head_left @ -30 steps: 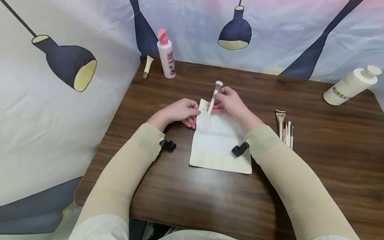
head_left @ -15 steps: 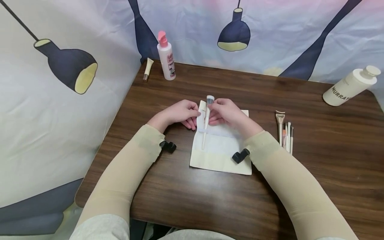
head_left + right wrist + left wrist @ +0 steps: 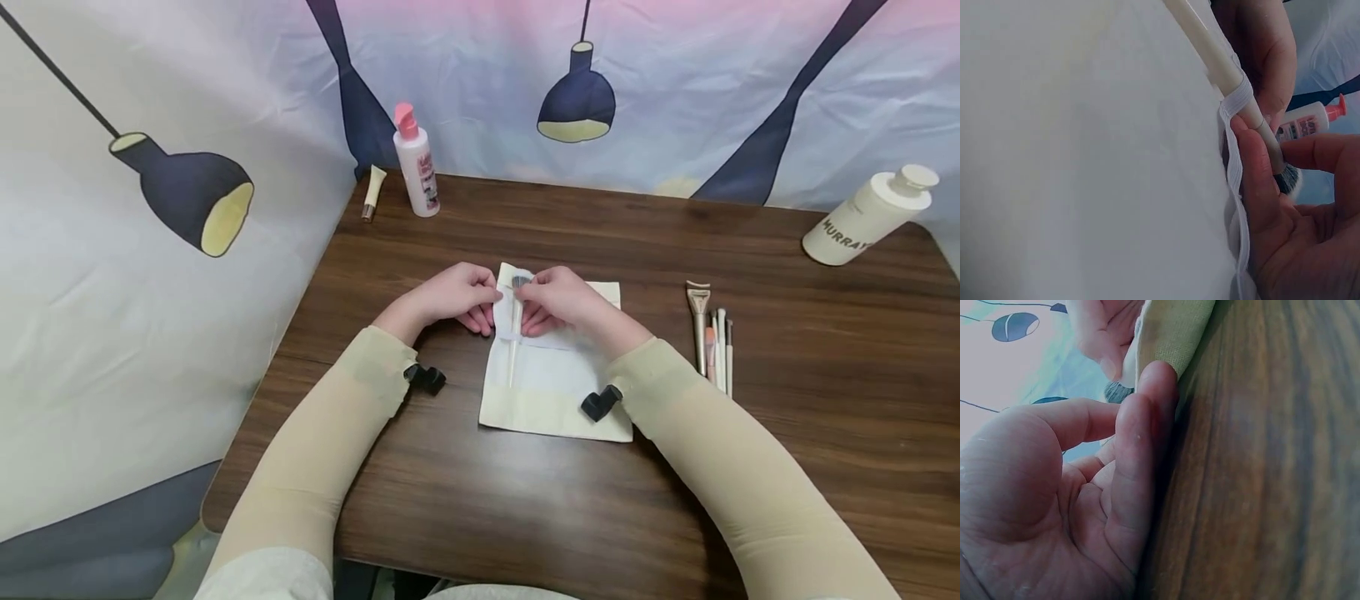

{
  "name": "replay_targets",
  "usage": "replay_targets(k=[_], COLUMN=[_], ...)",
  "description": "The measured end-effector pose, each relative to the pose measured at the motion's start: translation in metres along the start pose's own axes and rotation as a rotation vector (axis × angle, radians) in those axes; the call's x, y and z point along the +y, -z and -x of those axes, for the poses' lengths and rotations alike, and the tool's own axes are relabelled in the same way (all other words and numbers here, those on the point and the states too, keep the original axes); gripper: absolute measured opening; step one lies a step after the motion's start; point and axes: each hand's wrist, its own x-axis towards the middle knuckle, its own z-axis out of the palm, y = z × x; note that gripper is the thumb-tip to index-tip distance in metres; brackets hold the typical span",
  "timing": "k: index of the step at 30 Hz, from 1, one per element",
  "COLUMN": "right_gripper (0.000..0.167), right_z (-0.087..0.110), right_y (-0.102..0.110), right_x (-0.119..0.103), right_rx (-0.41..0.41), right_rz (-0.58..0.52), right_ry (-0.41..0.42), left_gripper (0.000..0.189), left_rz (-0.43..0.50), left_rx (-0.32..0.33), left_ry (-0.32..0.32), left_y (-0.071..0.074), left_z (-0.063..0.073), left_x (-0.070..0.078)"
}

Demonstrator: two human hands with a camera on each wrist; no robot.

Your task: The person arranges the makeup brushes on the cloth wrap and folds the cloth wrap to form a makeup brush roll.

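Note:
A cream cloth brush roll (image 3: pixel 555 408) lies unrolled on the table. A pale-handled makeup brush (image 3: pixel 513 350) runs lengthwise along its left side. My right hand (image 3: pixel 562 300) pinches this brush between thumb and finger just below its dark, white-tipped bristles (image 3: pixel 1288 181). In the right wrist view the handle (image 3: pixel 1210 53) passes under a white elastic band (image 3: pixel 1237 100) on the cloth. My left hand (image 3: pixel 457 296) pinches the roll's left edge near the top; the left wrist view shows thumb and fingers at the cloth edge (image 3: pixel 1175 334).
Several slim brushes (image 3: pixel 720 354) and a wide-headed one (image 3: pixel 698 317) lie right of the roll. At the back left stand a pink-topped pump bottle (image 3: pixel 417 175) and a small tube (image 3: pixel 373 193). A white bottle (image 3: pixel 862 218) stands back right, before the printed curtain (image 3: pixel 465 75).
My right hand has drawn the brush toward the body, so its handle lies down along the cloth under the band. The left hand keeps its hold on the edge. The head view has tilted up slightly.

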Motion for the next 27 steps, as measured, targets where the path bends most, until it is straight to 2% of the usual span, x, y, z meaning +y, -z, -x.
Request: replay_targets(k=[4, 10, 16, 18, 23, 27], right_gripper=[0.021, 0.021, 0.019, 0.019, 0.022, 0.026], right_z=[0.0, 0.001, 0.004, 0.008, 0.034, 0.055], right_y=[0.0, -0.001, 0.004, 0.007, 0.029, 0.059], right_x=[0.001, 0.002, -0.001, 0.0, 0.009, 0.013], right_rx=[0.013, -0.008, -0.026, -0.022, 0.056, 0.133], right_rz=[0.02, 0.068, 0.195, 0.235, 0.272, 0.324], right_ry=[0.013, -0.021, 0.02, 0.035, 0.077, 0.113], left_gripper=[0.019, 0.017, 0.016, 0.016, 0.018, 0.018], left_rz=[-0.01, -0.001, -0.003, 0.001, 0.0, 0.001], left_rx=[0.03, -0.001, 0.038, 0.031, -0.006, 0.009], left_ry=[-0.022, 0.004, -0.013, -0.005, 0.002, -0.007], left_y=[0.001, 0.0, -0.001, -0.003, -0.007, -0.004], left_z=[0.0, 0.001, -0.001, -0.001, -0.003, 0.0], left_x=[0.0, -0.001, 0.001, 0.0, -0.004, -0.006])
